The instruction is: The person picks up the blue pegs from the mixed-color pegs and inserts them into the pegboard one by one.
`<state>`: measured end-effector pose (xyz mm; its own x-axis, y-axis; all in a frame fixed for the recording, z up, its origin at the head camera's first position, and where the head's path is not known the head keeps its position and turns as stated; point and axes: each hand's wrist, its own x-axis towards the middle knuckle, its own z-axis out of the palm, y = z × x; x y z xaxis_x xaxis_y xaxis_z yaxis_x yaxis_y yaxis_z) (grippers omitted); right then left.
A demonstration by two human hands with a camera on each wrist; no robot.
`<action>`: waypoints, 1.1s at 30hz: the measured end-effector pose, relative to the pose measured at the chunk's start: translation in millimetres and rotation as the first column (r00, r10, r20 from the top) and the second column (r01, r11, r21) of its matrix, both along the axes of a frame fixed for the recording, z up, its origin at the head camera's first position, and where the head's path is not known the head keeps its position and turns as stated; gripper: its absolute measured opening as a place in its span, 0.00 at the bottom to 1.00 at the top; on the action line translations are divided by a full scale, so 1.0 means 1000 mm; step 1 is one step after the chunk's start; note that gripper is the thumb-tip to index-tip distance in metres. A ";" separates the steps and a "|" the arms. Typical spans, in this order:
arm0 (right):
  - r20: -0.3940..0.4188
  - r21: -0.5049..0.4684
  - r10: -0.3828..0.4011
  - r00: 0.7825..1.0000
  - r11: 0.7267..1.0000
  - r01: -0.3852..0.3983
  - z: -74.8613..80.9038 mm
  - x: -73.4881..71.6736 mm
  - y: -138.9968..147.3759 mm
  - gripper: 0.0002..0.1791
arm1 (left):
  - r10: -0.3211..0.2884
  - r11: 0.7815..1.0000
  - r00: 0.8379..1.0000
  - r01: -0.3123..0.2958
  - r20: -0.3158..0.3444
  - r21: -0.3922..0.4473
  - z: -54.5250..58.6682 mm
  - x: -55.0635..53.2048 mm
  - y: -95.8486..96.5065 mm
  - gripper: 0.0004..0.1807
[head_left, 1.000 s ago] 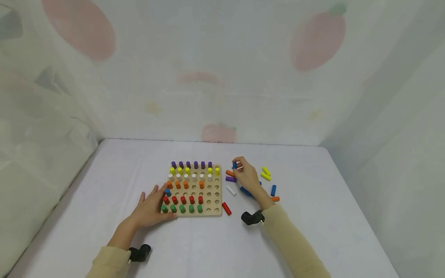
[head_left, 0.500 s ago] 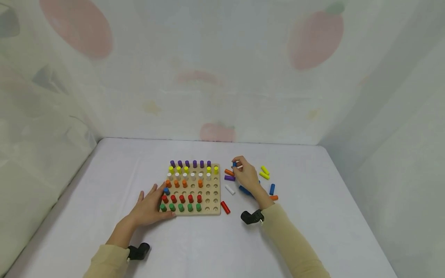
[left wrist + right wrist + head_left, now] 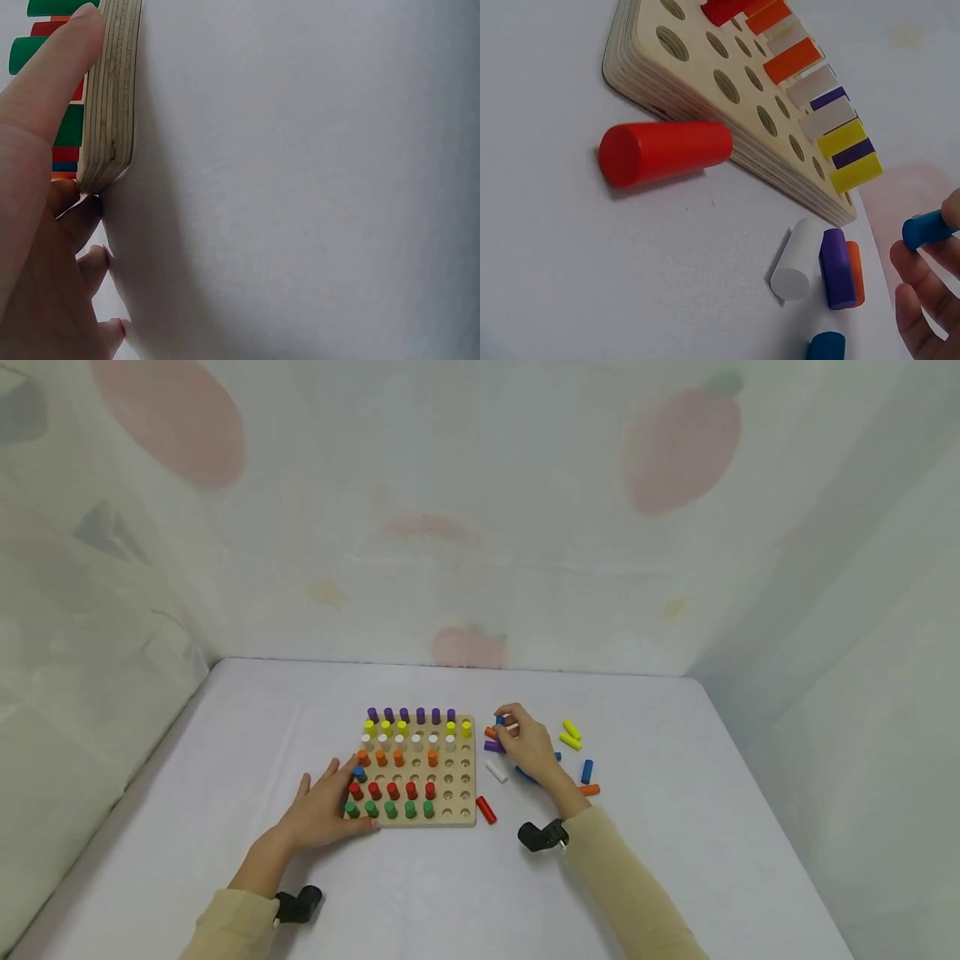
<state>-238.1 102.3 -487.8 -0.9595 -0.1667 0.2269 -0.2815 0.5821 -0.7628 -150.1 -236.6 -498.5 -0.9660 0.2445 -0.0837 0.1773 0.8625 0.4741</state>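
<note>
My right hand pinches a blue peg between thumb and fingertips, raised over the table to the right of the board. The wooden pegboard carries upright rows of purple, yellow, white, orange, red and green pegs, plus one blue peg at the left end of its row. Bare holes show mostly on its right side. My left hand rests at the board's near left corner, fingers spread along the left side. Its thumb lies over the front edge.
Loose pegs lie right of the board: a red peg, a white peg, a purple peg, orange ones, blue ones partly under my right hand, and two yellow pegs. A white cloth covers the table.
My right hand has shifted slightly left and toward me, the blue peg still in its fingertips. The left hand stays at the board's corner.
</note>
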 end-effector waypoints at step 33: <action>0.096 -0.060 0.072 0.993 0.996 -0.067 0.006 0.013 -0.032 0.13 | 0.008 1.000 1.000 -0.008 0.006 -0.007 -0.006 -0.001 -0.002 0.63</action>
<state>-225.3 70.6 -481.5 -0.9642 -0.2236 0.1429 -0.2419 0.5191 -0.8198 -151.5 -238.4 -504.5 -0.9674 0.2363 -0.0908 0.1677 0.8671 0.4691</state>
